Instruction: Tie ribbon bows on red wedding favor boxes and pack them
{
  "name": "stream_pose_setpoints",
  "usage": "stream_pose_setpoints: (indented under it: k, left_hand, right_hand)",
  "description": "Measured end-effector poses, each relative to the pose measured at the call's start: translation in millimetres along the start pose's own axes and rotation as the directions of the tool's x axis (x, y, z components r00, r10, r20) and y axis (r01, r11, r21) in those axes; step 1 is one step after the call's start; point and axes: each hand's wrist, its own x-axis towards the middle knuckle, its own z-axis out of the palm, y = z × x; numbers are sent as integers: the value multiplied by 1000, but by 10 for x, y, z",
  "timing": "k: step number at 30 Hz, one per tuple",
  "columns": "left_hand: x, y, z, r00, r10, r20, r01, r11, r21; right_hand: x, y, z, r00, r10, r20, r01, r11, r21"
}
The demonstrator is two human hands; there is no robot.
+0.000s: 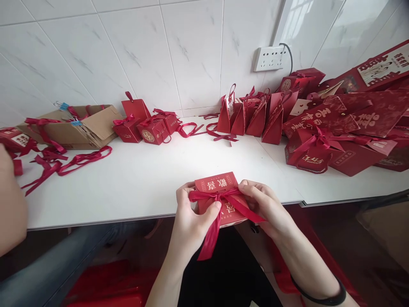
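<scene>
A flat red gift box [227, 218] with pale characters is held at the table's front edge, between my two hands. Round its middle runs a dark red ribbon [210, 241], crossed or knotted near the centre, with loose tails hanging down. My left hand [194, 217] grips the box's left side, its thumb pressing on the ribbon's crossing. On the other side, my right hand [260, 202] pinches the ribbon by the box's right edge. Its lower fingers are partly hidden behind the box and ribbon.
An open cardboard box [86, 132] with ribbons stands at the back left, beside loose ribbon [84, 161]. Small red boxes [153, 131] sit near the wall; triangular boxes [255, 117] and red bags [351, 115] crowd the right. Another person's arm [11, 204] shows at left.
</scene>
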Motion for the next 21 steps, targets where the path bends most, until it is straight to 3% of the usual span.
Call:
stream_pose_setpoints:
  k: [7,12,14,17,21]
  left_hand:
    - [140,-47,-18,1000,22,-6,-22,995,-98]
    - [129,66,-12,1000,-13,-12,13,998,54]
    - [118,102,-26,1000,11,-14,-9,988,157]
    - [126,127,-45,996,85,-2,-83,970,227]
    - [146,167,-6,997,78,3,-76,974,213]
  right_hand:
    - [67,34,11,999,6,-53,-7,1000,-20]
    - [24,4,-8,994,-73,-75,56,976,-210]
    - [-62,-38,-24,992,-102,-75,65,921,-385]
    - [-216,-109,-41,996,-73,-42,27,757,-652]
    - [-345,-160,-24,998,-41,-53,-19,578,-816]
